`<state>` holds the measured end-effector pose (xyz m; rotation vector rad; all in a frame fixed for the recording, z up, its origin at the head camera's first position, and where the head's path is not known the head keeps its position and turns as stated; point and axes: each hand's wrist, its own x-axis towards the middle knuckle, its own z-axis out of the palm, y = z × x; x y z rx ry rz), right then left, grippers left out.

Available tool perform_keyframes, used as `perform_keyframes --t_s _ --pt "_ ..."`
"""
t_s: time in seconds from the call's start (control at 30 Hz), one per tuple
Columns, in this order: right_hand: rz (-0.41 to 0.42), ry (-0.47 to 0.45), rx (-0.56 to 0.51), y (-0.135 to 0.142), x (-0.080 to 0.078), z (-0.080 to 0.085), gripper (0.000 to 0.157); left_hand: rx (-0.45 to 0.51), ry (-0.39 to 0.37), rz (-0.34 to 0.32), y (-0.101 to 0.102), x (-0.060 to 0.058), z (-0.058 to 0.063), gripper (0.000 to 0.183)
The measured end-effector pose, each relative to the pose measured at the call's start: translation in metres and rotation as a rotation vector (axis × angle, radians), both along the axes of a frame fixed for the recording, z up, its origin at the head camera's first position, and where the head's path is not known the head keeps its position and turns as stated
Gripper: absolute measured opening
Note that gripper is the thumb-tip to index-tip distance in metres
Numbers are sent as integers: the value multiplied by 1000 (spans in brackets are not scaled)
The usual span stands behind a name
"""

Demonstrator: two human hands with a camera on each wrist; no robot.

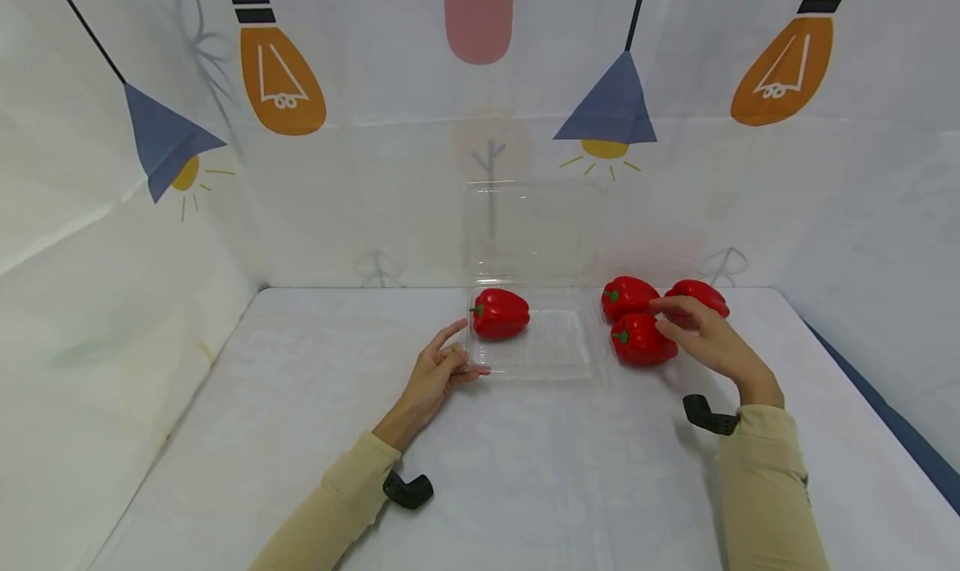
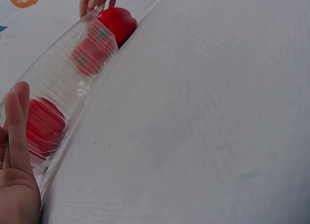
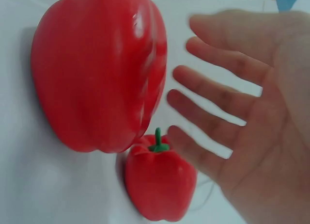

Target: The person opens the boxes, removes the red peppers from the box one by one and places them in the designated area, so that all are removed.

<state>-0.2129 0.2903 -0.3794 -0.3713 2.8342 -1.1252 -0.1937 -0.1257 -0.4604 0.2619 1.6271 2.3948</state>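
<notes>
The right hand, fingers loosely spread and holding nothing, hovers beside three red bell peppers on the worktop; the left hand, some fingers extended, touches the left edge of the clear clamshell box, where a fourth pepper lies. The glossy peppers look firm, light and slippery, best gripped round their broad sides; the thin box probably flexes.

At head-view right, the right hand is partly hiding a pepper; I'm losing both sleeves at the bottom.
</notes>
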Motion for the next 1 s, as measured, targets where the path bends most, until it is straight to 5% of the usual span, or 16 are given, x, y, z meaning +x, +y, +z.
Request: perform_keyframes --t_s 0.23,1.0 --pt "-61 70 -30 -10 -1 6 50 -3 -11 -3 0 0 0 52" --pt "97 163 -74 -39 -9 -4 35 88 1 -36 1 1 0 61"
